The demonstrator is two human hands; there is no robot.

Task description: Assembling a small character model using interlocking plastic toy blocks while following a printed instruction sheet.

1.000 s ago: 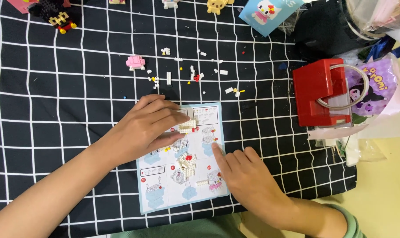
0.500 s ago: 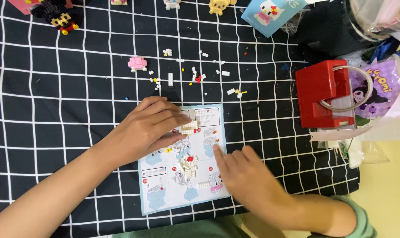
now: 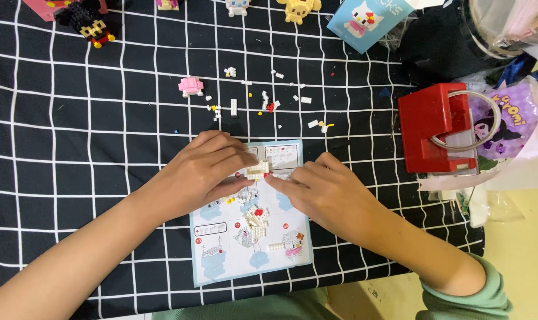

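Head view is showing me a black cloth (image 3: 73, 148) with a white grid, and its far-left corner is carrying a dark block figure (image 3: 85, 22) beside a pink card edge. Left of centre, the cloth is lying mostly open, giving room for moving between the figure and my left hand (image 3: 201, 172). That hand is curling closed, its fingers pinching a small white block piece (image 3: 258, 170) over the far part of a pale blue instruction sheet (image 3: 251, 249). A pink block piece (image 3: 190, 86) and scattered loose white bricks (image 3: 263, 101) are lying farther off, well apart from the hands. A partly built white model (image 3: 256, 218) is resting on the middle of the sheet. My right hand (image 3: 322, 192) is lying just right of the piece, fingertips pointing left and touching it; I cannot tell whether it is gripping or only pressing. At the far edge, a light blue box (image 3: 364, 18) with a cartoon cat picture is sitting tilted. Further right, a red plastic box (image 3: 435, 127) is standing near the cloth's right edge, touching a purple printed bag (image 3: 506, 124). The cloth's near edge is running just under the sheet, leaving little room there.
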